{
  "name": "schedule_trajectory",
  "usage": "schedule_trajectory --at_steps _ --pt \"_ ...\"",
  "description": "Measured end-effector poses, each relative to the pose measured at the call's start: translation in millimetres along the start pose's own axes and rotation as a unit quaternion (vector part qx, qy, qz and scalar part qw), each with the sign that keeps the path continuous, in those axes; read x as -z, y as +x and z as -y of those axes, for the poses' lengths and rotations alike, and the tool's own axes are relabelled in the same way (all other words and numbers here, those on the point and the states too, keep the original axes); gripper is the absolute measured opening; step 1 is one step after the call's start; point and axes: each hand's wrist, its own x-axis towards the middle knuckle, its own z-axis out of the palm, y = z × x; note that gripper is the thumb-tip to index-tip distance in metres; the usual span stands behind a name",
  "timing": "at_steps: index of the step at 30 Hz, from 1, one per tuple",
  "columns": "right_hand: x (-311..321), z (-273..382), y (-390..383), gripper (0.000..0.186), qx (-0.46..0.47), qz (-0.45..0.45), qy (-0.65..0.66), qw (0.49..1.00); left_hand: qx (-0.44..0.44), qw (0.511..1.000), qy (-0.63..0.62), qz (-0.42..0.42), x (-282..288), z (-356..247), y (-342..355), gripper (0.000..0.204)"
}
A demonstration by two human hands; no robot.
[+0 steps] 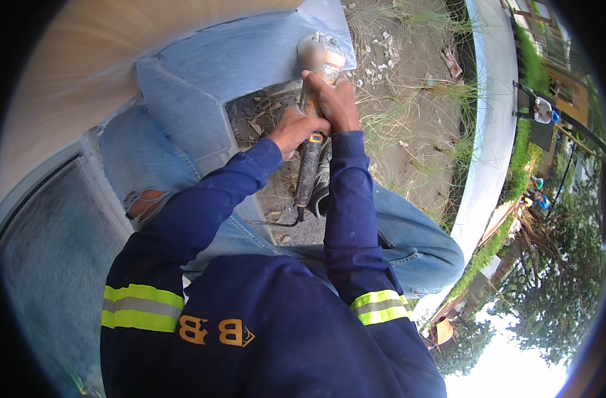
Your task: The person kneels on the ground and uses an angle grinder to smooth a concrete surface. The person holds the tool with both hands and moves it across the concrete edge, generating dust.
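Note:
Both my hands are wrapped around an angle grinder (pixel 309 169) with a yellow and dark, dusty body. My right hand (pixel 337 101) grips it near the head, with the thumb lying along the top. Just below, my left hand (pixel 294 131) closes around the middle of the body. The grinder's round head (pixel 318 50) rests at or just over the grey slab (pixel 250 56) by its right corner; whether the disc touches it I cannot tell. A black cord (pixel 291 223) leaves the rear end of the tool and bends left.
Soil with grass and pale rubble (pixel 402 119) lies right of the slab, bounded by a curved white kerb (pixel 489 86). A beige wall (pixel 71 86) rises at the left. My jeans-clad legs (pixel 409 232) straddle the work. Several people (pixel 542 109) are far off at right.

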Motion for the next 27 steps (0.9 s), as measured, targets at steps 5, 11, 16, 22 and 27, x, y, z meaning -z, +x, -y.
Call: schedule_trajectory --at_steps 5,11,16,22,27 --pt "-26 7 -5 0.059 0.019 0.060 -0.020 0.998 -0.046 0.997 -0.034 -0.044 14 3 -22 0.031" --pt "-20 7 -12 0.050 0.005 0.022 -0.032 0.999 -0.038 0.998 -0.031 -0.028 9 9 -18 0.028" --pt "19 -5 2 0.043 -0.013 -0.007 0.024 1.000 -0.019 1.000 -0.001 0.018 -15 0 4 0.027" --pt "-13 -7 -10 0.049 0.012 0.038 -0.021 0.999 -0.047 0.997 -0.026 -0.051 1 15 -18 0.030" --pt "-32 1 -9 0.049 0.039 0.062 -0.023 0.997 -0.082 0.993 -0.062 -0.058 11 13 -29 0.025"
